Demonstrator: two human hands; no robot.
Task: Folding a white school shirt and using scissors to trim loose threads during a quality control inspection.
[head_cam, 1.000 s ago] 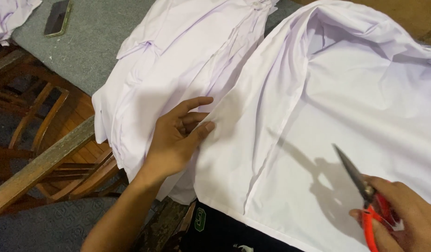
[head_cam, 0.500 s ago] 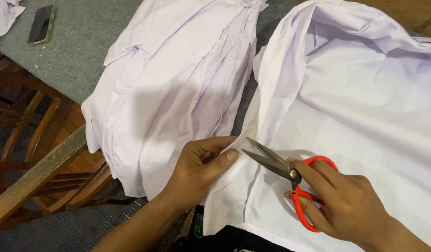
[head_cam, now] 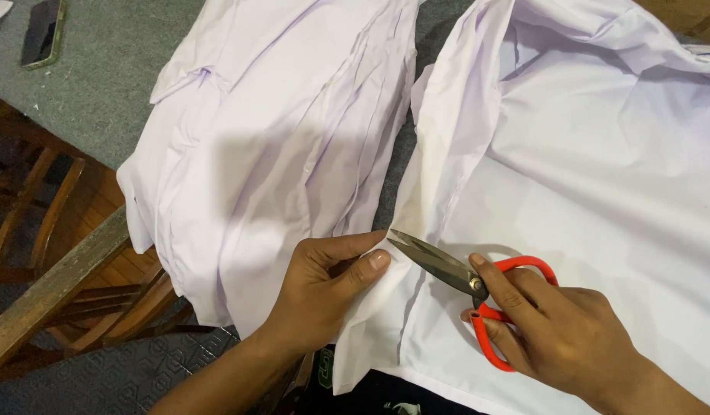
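Note:
A white shirt lies spread on the right, its front edge near me. My left hand pinches that edge between thumb and fingers. My right hand grips red-handled scissors; the steel blades point left, with their tips touching the cloth just by my left thumb. A stack of folded white shirts lies to the left, touching my left hand.
A grey felt-covered table holds the shirts. A dark phone lies at the far left corner. Wooden chair frames stand below the table's left edge.
My right hand has brought the scissors from the lower right to the shirt's edge. My left hand has shifted down from the stack and now pinches that edge.

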